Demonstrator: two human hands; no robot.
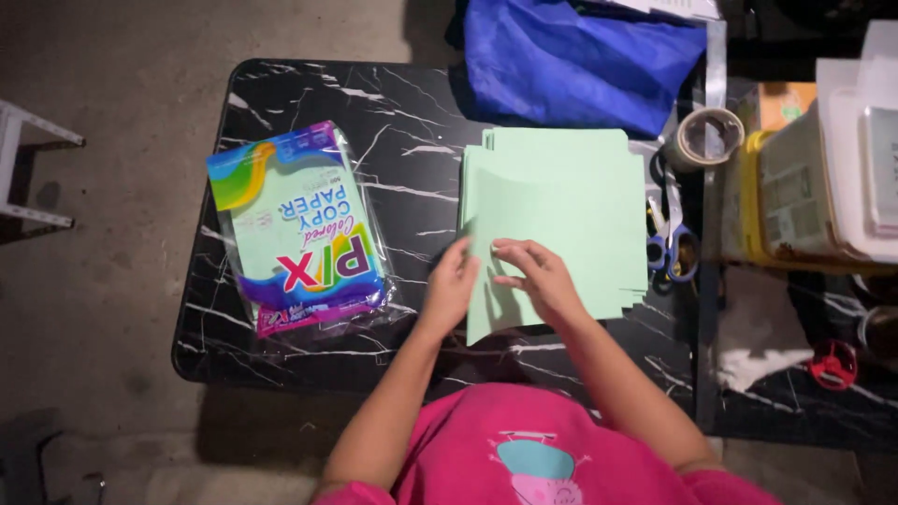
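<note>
On the black marble-look table (281,93), both hands, left hand (452,285) and right hand (538,278), are pinching the top thin, floppy, light green paper sheet (561,206) at its near edge.

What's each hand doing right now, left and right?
Left hand: grips the left edge of the top green sheet, fingers curled on it.
Right hand: rests on the same sheet, fingertips pinching or pressing it; which, cannot be told.
</note>
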